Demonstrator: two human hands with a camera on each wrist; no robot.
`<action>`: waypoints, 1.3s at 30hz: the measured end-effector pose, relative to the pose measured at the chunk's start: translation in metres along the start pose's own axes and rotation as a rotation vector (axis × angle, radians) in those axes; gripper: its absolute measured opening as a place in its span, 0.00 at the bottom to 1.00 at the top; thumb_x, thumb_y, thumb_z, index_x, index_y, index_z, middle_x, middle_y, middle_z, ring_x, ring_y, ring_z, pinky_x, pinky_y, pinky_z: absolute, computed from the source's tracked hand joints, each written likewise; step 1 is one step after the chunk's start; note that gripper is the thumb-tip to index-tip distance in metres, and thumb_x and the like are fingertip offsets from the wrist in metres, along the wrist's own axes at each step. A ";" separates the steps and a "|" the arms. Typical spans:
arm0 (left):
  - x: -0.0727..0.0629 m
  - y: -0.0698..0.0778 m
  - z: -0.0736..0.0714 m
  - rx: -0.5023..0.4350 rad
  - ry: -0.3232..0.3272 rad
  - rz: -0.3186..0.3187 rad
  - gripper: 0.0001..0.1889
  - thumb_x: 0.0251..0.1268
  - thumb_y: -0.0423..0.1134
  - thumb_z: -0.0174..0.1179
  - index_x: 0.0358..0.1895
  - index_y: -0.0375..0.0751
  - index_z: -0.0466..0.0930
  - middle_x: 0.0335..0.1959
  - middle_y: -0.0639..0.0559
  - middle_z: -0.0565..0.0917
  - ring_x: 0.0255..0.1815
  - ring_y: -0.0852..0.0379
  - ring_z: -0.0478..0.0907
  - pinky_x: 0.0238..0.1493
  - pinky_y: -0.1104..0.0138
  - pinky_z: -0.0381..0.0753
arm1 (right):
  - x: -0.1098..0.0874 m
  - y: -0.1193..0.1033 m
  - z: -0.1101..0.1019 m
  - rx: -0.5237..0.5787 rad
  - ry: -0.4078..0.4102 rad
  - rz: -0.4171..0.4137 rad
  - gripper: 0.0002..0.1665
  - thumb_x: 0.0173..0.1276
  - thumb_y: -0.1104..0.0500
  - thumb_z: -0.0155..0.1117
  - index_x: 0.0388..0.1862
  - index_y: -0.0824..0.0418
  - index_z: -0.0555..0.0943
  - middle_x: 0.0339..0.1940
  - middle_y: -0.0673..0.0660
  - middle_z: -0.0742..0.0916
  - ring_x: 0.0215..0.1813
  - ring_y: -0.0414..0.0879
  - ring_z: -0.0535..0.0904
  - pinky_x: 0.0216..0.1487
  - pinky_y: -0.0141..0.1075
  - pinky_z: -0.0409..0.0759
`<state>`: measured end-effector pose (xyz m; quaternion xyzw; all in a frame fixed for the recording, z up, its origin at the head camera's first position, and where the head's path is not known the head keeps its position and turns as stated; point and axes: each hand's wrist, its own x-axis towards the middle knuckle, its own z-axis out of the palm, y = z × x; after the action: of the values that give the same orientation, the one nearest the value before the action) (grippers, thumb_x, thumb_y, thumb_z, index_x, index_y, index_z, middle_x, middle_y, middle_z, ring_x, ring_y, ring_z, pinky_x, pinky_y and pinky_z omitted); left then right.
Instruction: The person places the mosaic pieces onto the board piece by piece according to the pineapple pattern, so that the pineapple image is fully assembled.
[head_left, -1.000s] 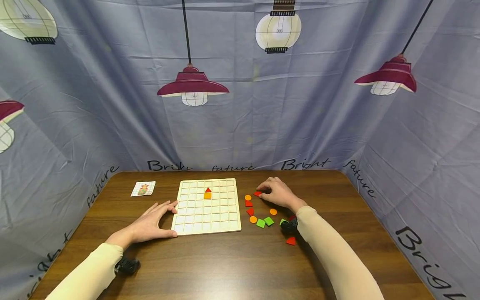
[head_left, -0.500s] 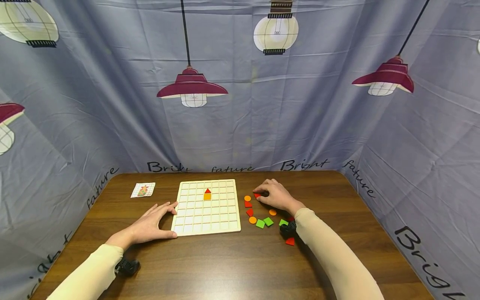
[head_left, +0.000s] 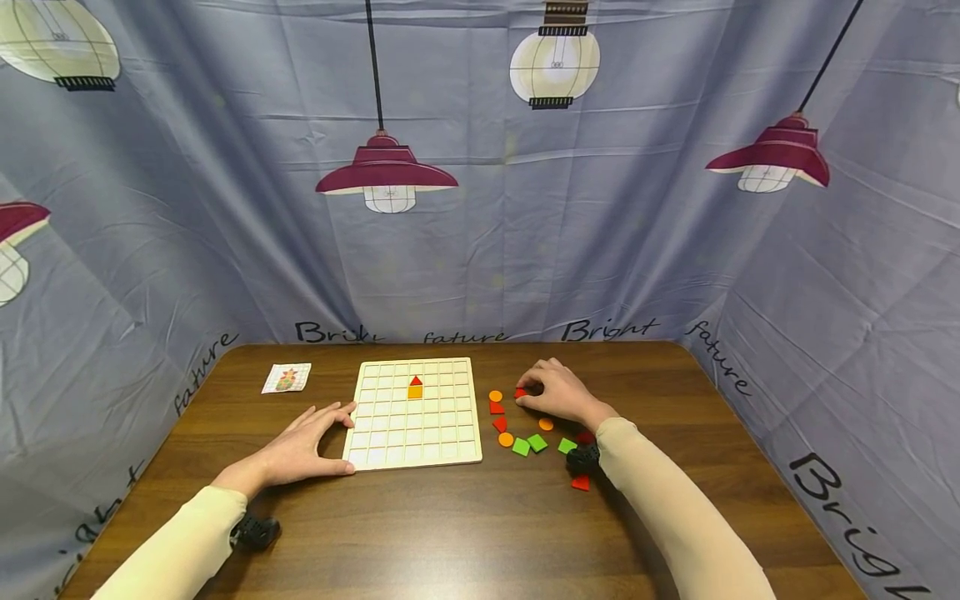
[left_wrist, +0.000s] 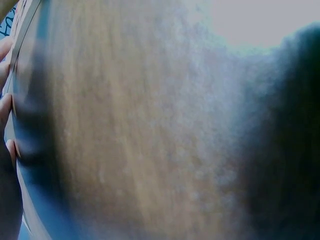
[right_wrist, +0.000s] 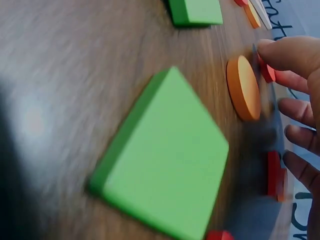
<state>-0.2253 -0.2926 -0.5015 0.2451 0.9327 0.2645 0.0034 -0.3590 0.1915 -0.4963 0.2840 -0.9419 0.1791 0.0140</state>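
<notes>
My left hand [head_left: 300,446] rests at the left edge of a pale gridded board [head_left: 442,425], thumb at its near corner and fingers farther up. In the left wrist view only its fingertips [left_wrist: 6,107] show against the board's edge. On the board lie a red triangle [head_left: 416,380] and, just below it, an orange square [head_left: 416,392]. Right of the board, my right hand [head_left: 558,393] pinches a small red tile [head_left: 520,392] between thumb and forefinger, low over the table. In the right wrist view, the fingers partly cover this red tile [right_wrist: 267,71].
Orange discs [head_left: 506,439], green squares [head_left: 537,443] and red pieces [head_left: 581,482] lie scattered between the board and my right forearm. A paper card [head_left: 287,378] with a printed pattern lies at the back left. A grey curtain [head_left: 480,250] surrounds the wooden table [head_left: 420,533].
My right thumb and forefinger have closed on the red tile, and it has shifted slightly to the right with the hand. The left hand and the board have stayed in place.
</notes>
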 end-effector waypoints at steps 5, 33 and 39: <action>0.000 -0.001 0.001 -0.006 -0.014 -0.014 0.33 0.54 0.65 0.73 0.55 0.49 0.74 0.78 0.45 0.65 0.79 0.37 0.57 0.77 0.36 0.43 | -0.006 0.003 -0.002 0.017 -0.027 0.009 0.17 0.63 0.42 0.75 0.48 0.45 0.88 0.47 0.45 0.84 0.50 0.45 0.72 0.54 0.43 0.73; 0.001 -0.003 0.001 0.000 -0.013 -0.012 0.34 0.53 0.67 0.72 0.56 0.50 0.73 0.79 0.46 0.65 0.80 0.38 0.56 0.77 0.37 0.42 | -0.008 0.003 0.000 0.004 0.020 0.000 0.12 0.63 0.47 0.76 0.43 0.48 0.89 0.37 0.42 0.82 0.45 0.44 0.72 0.52 0.43 0.71; 0.000 -0.003 0.002 0.003 -0.008 -0.008 0.34 0.53 0.67 0.72 0.56 0.50 0.73 0.79 0.46 0.65 0.79 0.38 0.57 0.77 0.37 0.42 | 0.000 -0.010 0.000 0.037 0.050 0.008 0.14 0.63 0.46 0.75 0.45 0.48 0.88 0.38 0.42 0.81 0.45 0.43 0.71 0.51 0.42 0.71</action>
<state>-0.2269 -0.2941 -0.5047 0.2425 0.9340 0.2622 0.0076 -0.3532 0.1836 -0.4932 0.2757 -0.9389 0.2036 0.0317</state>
